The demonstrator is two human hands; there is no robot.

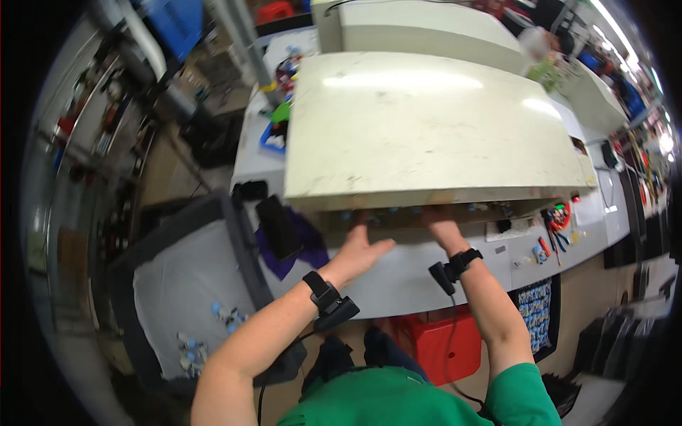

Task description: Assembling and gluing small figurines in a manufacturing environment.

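Looking down past a red stool [444, 348] to a pale grey tabletop [383, 291], with bare forearms [270, 330] angled forward and black straps [321, 292] at both wrists. Left hand [359, 252] at the front lip of a long cream hood [426, 128], thumb spread wide toward the right, fingertips blurred in the shade beneath. Right hand [442, 223] tucked under the same lip, seemingly deeper, fingers mostly hidden (impossible to tell, for either hand, whether holding anything). Inside the opening, small blue-and-white parts [489, 206] strewn in a loose row along the hood's long axis, crosswise to the forearms: some just beside the left fingertips, some between the hands, more to the right of the right hand. Beyond, behind the scuffed hood top, a second cream hood [426, 27].
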